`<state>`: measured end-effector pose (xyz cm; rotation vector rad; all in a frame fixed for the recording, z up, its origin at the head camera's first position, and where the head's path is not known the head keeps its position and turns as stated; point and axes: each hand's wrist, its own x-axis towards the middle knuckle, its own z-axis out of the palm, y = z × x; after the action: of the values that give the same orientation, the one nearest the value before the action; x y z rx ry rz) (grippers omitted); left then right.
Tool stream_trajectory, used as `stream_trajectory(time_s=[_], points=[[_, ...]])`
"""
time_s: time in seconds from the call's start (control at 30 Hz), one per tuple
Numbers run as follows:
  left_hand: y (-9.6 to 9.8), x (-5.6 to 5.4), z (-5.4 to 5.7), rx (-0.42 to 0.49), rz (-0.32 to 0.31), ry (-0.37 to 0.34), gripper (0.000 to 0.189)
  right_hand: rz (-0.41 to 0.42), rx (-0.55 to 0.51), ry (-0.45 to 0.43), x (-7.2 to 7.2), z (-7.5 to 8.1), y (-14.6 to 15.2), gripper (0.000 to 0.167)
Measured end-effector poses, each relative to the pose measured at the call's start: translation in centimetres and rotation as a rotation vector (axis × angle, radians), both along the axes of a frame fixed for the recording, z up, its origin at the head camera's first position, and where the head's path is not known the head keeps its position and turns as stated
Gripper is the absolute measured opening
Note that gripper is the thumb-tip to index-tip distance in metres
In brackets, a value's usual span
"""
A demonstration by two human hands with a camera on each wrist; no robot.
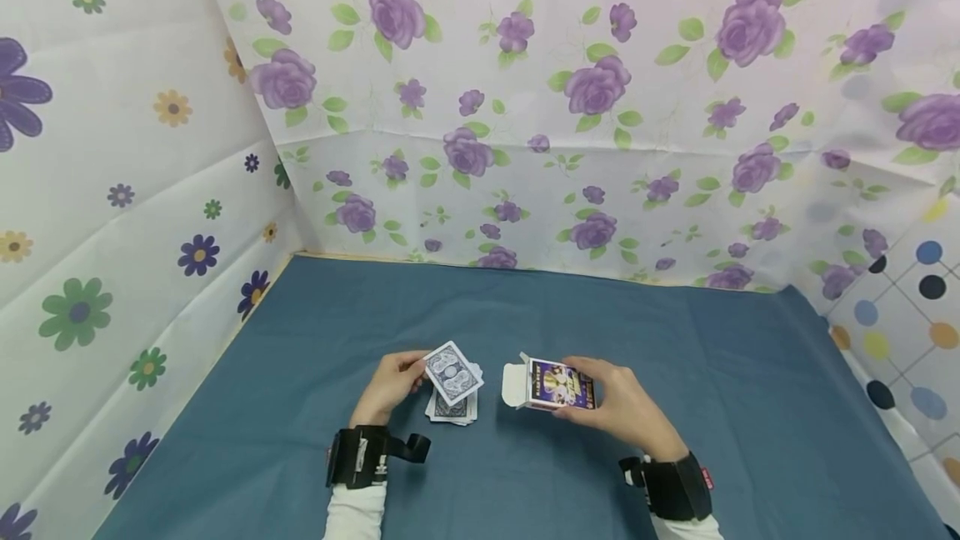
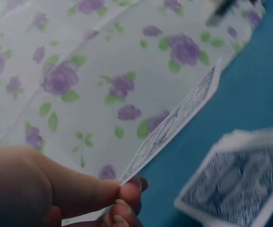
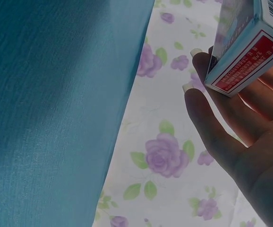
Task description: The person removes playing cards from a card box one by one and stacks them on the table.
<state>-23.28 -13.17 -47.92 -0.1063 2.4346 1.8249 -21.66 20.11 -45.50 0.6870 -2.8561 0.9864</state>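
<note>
My left hand [image 1: 390,386] pinches a playing card [image 1: 453,373] by its edge, between thumb and fingers. The card's grey patterned back faces up, and in the left wrist view the card [image 2: 176,120] slants away from the fingertips. Beneath it in the head view lies a loosely squared stack of cards [image 1: 452,412], backs up. My right hand [image 1: 621,400] grips a purple and gold card box [image 1: 561,384], whose white end flap [image 1: 514,384] hangs open toward the stack. In the right wrist view, fingers support the box [image 3: 245,61] from below, showing its red label and barcode.
A blue cloth [image 1: 480,307] covers the table. Behind it hangs a white curtain with purple roses [image 1: 592,90]. A flowered sheet [image 1: 112,215] borders the left side, and a dotted sheet [image 1: 900,340] borders the right. Black straps [image 1: 360,457] wrap both wrists.
</note>
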Motion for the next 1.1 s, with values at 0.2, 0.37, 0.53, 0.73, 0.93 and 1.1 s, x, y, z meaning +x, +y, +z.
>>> stream_trajectory(time_s=[0.2, 0.37, 0.53, 0.73, 0.93, 1.1], points=[[-0.4, -0.2, -1.4, -0.217, 0.018, -0.004, 0.032, 0.010, -0.007, -0.021, -0.1, -0.1, 0.1, 0.071], [-0.2, -0.4, -2.0, -0.313, 0.001, -0.011, 0.033, 0.013, -0.009, -0.018, -0.1, -0.1, 0.1, 0.070], [0.3, -0.6, -2.3, -0.344, -0.035, 0.038, 0.036, 0.014, -0.007, -0.011, -0.2, -0.1, 0.1, 0.070], [1.0, -0.7, -3.1, -0.382, -0.038, 0.132, 0.038, 0.017, 0.005, -0.008, -0.1, -0.2, 0.0, 0.068], [1.5, -1.0, -3.3, -0.394, 0.031, 0.183, 0.050, 0.019, 0.003, -0.010, -0.1, -0.2, 0.1, 0.067], [1.7, -0.9, -3.2, -0.387, 0.082, 0.221, 0.030, 0.023, -0.003, -0.013, -0.1, -0.2, 0.1, 0.068]])
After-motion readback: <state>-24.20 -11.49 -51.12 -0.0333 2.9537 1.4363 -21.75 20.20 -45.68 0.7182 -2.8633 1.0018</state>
